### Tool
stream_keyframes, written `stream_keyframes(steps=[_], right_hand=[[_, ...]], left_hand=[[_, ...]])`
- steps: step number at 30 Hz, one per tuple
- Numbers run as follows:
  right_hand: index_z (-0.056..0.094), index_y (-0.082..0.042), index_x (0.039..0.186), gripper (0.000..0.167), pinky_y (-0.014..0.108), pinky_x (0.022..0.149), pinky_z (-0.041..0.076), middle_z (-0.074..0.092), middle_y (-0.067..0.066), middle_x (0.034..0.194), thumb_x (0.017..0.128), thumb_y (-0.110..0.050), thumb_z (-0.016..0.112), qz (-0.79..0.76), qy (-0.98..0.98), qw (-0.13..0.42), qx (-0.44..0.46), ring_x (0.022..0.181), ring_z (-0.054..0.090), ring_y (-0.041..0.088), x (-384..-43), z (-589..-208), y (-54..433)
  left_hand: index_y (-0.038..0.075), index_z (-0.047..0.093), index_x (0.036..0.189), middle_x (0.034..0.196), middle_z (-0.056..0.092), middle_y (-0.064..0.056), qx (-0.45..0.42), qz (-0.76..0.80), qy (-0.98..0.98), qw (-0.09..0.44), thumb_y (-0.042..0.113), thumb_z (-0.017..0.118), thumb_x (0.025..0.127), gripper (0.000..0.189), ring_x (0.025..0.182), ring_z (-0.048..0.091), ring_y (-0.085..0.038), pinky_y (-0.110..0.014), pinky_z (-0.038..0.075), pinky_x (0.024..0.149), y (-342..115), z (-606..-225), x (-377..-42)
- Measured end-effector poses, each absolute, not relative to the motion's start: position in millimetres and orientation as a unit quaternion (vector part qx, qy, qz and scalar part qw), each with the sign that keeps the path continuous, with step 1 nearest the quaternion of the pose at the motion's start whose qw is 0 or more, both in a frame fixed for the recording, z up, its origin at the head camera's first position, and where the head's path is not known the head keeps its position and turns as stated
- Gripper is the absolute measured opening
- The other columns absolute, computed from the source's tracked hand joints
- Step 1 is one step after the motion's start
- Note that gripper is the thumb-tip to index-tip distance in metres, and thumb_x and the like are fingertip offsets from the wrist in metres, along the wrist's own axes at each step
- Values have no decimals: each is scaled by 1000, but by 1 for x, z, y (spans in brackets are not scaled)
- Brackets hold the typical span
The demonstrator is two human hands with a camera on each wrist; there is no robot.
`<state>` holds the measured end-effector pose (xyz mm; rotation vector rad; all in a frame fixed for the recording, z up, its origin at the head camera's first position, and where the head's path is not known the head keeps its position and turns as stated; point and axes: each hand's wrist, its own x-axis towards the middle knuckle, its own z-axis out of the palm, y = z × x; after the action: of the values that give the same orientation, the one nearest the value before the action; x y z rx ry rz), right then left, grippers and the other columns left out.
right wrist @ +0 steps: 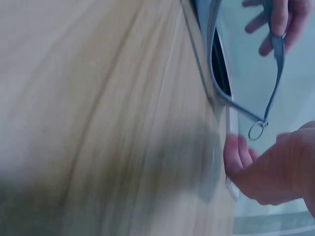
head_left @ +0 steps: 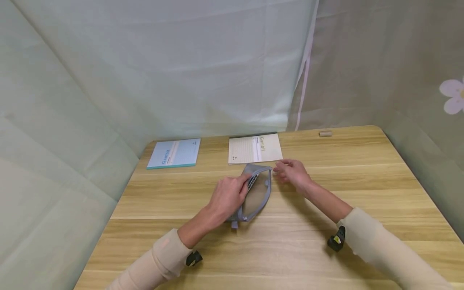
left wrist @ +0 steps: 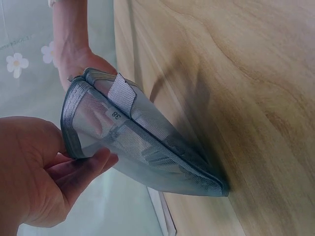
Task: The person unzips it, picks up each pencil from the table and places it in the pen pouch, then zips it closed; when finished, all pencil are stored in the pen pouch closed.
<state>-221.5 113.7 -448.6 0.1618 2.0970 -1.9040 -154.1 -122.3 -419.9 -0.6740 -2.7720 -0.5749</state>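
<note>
A grey-blue mesh zipper pouch (head_left: 255,200) stands over the table with its mouth spread wide. My left hand (head_left: 229,196) grips its near-left rim, thumb on one side and fingers on the other, as the left wrist view also shows. Something with dark and white markings (head_left: 252,182) shows inside by the left wall. At the far end of the zipper hangs a metal ring (right wrist: 256,131). Just below that ring, my right hand (right wrist: 270,169) has its fingers loosely bent, with nothing seen between them. A fabric tab (left wrist: 122,93) sticks out at the pouch's near end.
Behind the pouch lies a cream notebook (head_left: 255,149). A blue notebook (head_left: 174,154) is at the back left of the wooden table (head_left: 152,197). Near the back right edge rests a small brown cylinder (head_left: 325,133). Fabric curtains (head_left: 203,68) surround the table.
</note>
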Motion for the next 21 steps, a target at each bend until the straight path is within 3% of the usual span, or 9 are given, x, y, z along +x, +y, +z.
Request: stream_keyframes(steps=[3,9,14,21], right_hand=[[54,11,145,54,38,89,61,70,23,121,114,-33,50,-659,726,192,39,92,71,23,-229,-453,114],[55,13,142,65,36,75,64,71,20,108,111,-45,53,-656,713,247,22,80,74,23,-238,-459,113],[62,11,129,51,36,75,64,71,15,93,107,-36,62,-637,723,269,7,75,73,21,-241,-461,112],[65,13,124,35,33,72,64,73,13,83,107,-18,64,-639,720,272,-5,69,71,17,-242,-464,114]], left_hand=[[6,77,126,75,72,-4,-230,-192,-947,113,6,68,101,27,49,48,-6,-20,36,39,-121,-420,-154],[6,78,126,76,74,-3,-238,-187,-948,100,10,72,100,26,44,43,-1,-17,34,38,-118,-424,-153],[7,78,124,84,78,-7,-238,-182,-950,90,14,74,99,26,42,42,0,-15,35,37,-116,-429,-150],[10,77,128,70,68,0,-237,-163,-955,74,24,72,101,30,39,38,0,-17,34,35,-114,-435,-148]])
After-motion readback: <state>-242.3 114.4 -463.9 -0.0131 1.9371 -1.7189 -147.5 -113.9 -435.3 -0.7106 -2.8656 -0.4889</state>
